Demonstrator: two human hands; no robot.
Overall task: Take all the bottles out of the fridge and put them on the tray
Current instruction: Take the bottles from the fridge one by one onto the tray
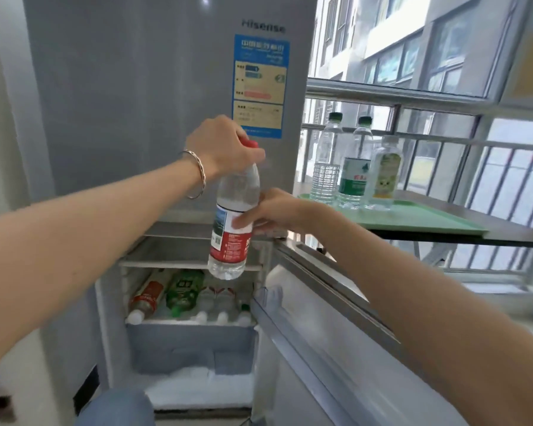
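Head view: left grip (225,146) holds bottle (237,192) by cap, before fridge (136,87). Label clasped by right grip (271,210), likely a handover toward tray (428,219) right of fridge.

Your left hand (225,149) covers most of the red cap (250,143) on the bottle (233,222), and the fingers of your right hand (277,210) vanish behind it. The lying bottles (183,290) lose their bases under the fridge shelf (166,264). The sticker (259,87) is too blurred to read.

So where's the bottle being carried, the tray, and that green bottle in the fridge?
carried bottle (230,244), head view, on its red label.
tray (413,217), head view, on its bare green surface.
green bottle (184,287), head view, on its label, lying in the fridge.
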